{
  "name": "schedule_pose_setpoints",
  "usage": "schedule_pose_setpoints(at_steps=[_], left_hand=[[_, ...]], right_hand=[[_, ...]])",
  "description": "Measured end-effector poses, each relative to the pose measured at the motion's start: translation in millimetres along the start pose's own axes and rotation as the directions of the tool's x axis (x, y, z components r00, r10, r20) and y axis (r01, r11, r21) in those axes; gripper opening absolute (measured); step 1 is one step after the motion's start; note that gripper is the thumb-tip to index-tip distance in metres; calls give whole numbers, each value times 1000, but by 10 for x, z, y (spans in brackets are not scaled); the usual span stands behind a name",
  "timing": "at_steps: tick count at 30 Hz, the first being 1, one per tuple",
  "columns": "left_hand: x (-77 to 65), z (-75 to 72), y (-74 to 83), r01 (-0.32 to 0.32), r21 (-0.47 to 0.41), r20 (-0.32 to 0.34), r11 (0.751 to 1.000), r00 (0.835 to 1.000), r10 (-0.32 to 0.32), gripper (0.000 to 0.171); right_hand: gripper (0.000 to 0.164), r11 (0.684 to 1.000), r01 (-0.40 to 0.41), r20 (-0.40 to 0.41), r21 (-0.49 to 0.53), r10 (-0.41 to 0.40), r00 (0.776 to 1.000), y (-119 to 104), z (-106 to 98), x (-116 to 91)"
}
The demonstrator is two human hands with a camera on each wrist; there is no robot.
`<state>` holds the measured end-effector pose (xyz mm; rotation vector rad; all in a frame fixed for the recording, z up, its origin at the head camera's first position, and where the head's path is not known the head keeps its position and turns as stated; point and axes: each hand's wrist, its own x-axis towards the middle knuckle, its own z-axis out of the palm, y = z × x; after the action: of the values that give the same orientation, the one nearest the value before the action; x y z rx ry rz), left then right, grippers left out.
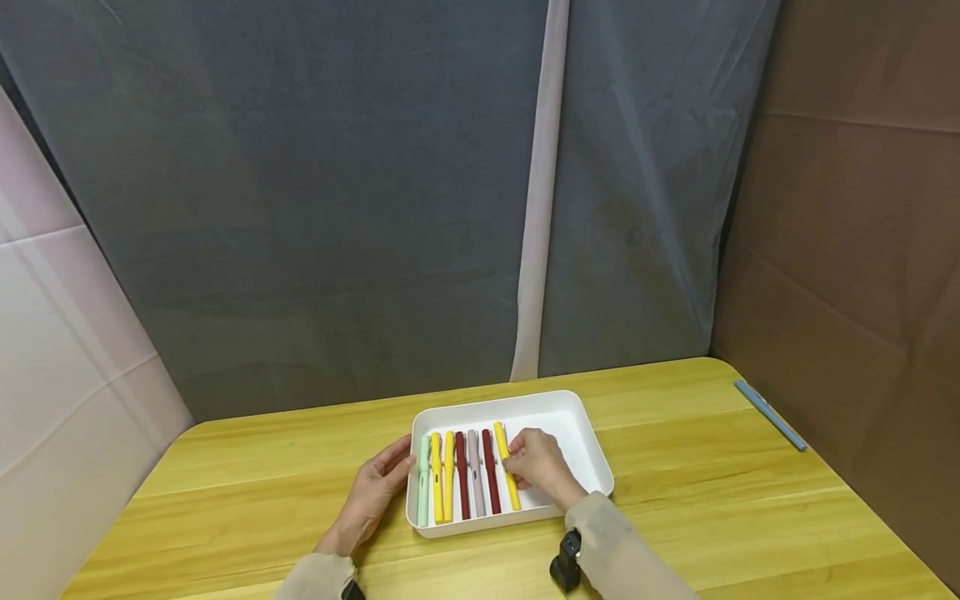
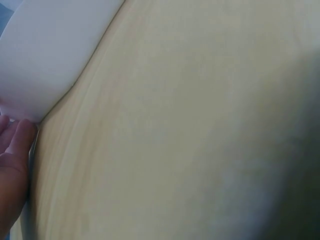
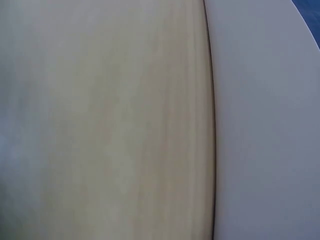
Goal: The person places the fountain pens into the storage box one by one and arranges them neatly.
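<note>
In the head view, a white tray (image 1: 531,408) holds a row of capped pens lying side by side. From the left come a mint green pen (image 1: 423,492), two yellow ones, a dark red pen (image 1: 462,475), a greyish-lilac pen (image 1: 476,475) and another dark red one. At the row's right end my right hand (image 1: 542,462) pinches a yellow pen (image 1: 513,492), which lies at a slight slant. My left hand (image 1: 369,496) rests against the tray's left side, its fingertips right at the wall (image 2: 55,55) in the left wrist view.
A blue-grey pen (image 1: 771,415) lies by the right edge of the wooden table (image 1: 300,467). Grey cloth (image 1: 337,208) hangs behind the table, with brown cloth (image 1: 847,250) on the right and pale cloth (image 1: 67,333) on the left.
</note>
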<state>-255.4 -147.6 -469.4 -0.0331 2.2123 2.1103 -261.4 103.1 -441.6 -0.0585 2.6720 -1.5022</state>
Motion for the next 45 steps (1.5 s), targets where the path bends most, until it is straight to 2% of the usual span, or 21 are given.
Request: schedule_pose_setpoints(at_steps=[45], left_hand=[[8, -7, -12, 11, 7, -5, 1000, 1000, -11, 52]], right_hand=[[14, 996, -33, 40, 84, 30, 999, 52, -5, 37]])
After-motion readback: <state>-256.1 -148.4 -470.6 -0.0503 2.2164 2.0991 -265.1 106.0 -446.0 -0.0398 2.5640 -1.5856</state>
